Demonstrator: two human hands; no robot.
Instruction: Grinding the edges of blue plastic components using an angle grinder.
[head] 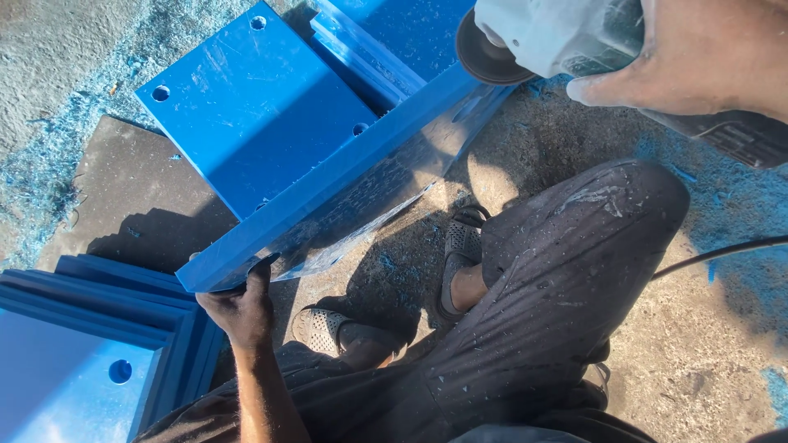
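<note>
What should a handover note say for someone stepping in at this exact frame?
Left hand: grips the near corner of the blue plastic panel, which stands tilted on edge.
Right hand: holds the angle grinder, its disc at the panel's far upper edge.
Around: more stacked blue panels at lower left, blue shavings over the concrete, power cord trailing right.
Done: shavings suggest much grinding already.
Left: cannot tell how much edge remains.

bright blue plastic panel [254,107], blue shavings [41,176] on grey concrete floor [698,344], pale grey grinder [566,33], dark dust-flecked trousers [542,287], grey perforated sandals [461,246].
</note>
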